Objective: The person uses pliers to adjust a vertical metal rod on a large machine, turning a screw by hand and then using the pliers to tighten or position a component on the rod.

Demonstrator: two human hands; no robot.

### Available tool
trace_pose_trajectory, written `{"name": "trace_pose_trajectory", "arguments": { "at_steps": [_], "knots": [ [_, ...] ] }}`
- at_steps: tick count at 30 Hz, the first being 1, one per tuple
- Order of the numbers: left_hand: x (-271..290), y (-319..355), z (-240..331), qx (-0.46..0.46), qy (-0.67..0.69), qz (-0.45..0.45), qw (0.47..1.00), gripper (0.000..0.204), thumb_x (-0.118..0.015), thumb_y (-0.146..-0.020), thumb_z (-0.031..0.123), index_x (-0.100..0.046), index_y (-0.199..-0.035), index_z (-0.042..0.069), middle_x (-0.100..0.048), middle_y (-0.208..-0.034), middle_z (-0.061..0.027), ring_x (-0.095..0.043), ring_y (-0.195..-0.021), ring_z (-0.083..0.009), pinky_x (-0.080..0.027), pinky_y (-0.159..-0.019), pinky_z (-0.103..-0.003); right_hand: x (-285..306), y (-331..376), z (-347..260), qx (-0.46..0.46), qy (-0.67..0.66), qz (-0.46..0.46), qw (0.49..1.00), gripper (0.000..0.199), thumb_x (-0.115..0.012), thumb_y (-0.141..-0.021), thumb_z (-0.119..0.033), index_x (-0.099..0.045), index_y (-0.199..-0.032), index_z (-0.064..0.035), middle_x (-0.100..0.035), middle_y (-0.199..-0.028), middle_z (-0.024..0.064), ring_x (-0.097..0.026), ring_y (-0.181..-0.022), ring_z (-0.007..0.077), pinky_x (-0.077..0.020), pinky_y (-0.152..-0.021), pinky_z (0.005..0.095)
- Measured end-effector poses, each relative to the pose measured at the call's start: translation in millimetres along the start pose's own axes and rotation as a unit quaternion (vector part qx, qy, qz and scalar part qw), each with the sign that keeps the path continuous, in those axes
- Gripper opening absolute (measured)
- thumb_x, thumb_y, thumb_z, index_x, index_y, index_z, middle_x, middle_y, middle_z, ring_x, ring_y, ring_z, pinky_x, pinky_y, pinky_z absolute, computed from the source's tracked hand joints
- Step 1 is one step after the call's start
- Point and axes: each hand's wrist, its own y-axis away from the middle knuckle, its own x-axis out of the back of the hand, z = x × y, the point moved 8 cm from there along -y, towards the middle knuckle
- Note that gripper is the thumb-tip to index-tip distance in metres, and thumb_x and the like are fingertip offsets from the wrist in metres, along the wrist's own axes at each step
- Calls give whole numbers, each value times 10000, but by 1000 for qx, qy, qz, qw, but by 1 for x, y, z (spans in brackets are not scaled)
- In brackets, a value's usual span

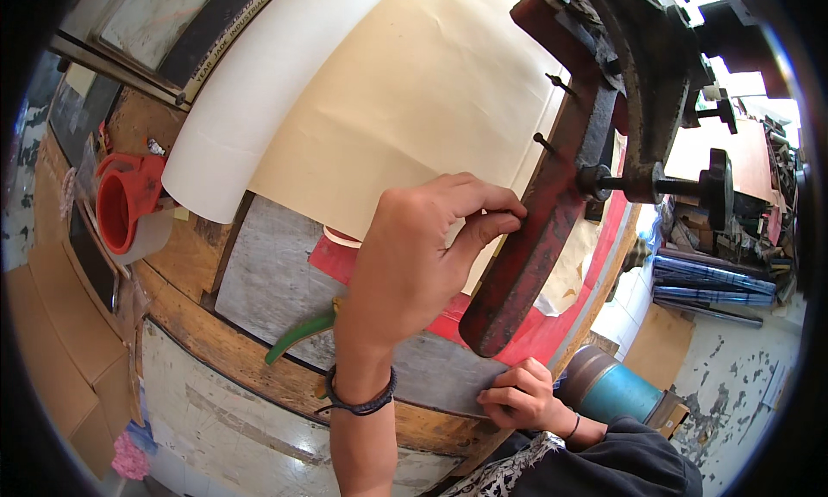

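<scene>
My left hand (414, 247) is over the cream paper sheet (379, 109), its thumb and forefinger pinched together beside the worn red metal bar (552, 229). Whatever sits between those fingertips, if anything, is too small to make out. Two thin dark pins stick out along the bar, the nearer one (543, 141) beyond my fingers. A black clamp with a screw (673, 185) is fixed against the bar. My right hand (524, 395) rests with curled fingers at the front edge of the grey board (267, 264), below the bar's near end, and nothing shows in it.
Under the bar lies a red sheet (517, 342). A green curved handle (297, 336) lies near my left wrist. To the left are a white roll (250, 109), a red tape dispenser (125, 204) and a cardboard box (73, 324). A turquoise cylinder (612, 389) stands at right.
</scene>
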Motion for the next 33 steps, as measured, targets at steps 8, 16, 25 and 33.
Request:
{"name": "trace_pose_trajectory", "arguments": {
  "at_steps": [8, 16, 25, 33],
  "knots": [
    [-1, 5, 0, 10, -26, 40, 999, 118, -726, -906, 116, -721, -918, -1, -703, -786, -40, -538, -639, -65, -410, -574, -236, -1, -3, -3, -4, 12, 1, 1000, 314, -799, -631, -103, -709, -921, -178, -602, -870, -37, -520, -696, 163, -440, -616, 293],
    [-30, 10, -24, 193, 240, 23, 951, 257, -620, -1006, 230, -651, -1027, -25, -635, -809, -4, -543, -733, -44, -456, -632, -255, -1, -3, -6, -5, 17, 5, 1000, 240, -773, -686, -83, -673, -893, -153, -593, -864, -10, -528, -702, 190, -443, -628, 318],
    [-24, 7, -14, 125, 49, -37, 990, 371, -512, -1058, 276, -651, -1148, -56, -635, -818, 9, -529, -721, -57, -453, -664, -235, 10, -3, -22, 20, 1, 62, 998, 135, -714, -776, -100, -654, -896, -123, -558, -860, 33, -561, -800, 233, -478, -736, 355],
    [-9, 19, 5, 98, -99, -3, 990, 592, -483, -1044, 455, -596, -1249, -89, -692, -1094, -135, -603, -991, -183, -466, -888, -319, 18, 0, -23, 72, -18, 79, 994, 106, -665, -812, -123, -649, -916, -110, -568, -897, 66, -581, -888, 254, -473, -825, 380]
  ]
}}
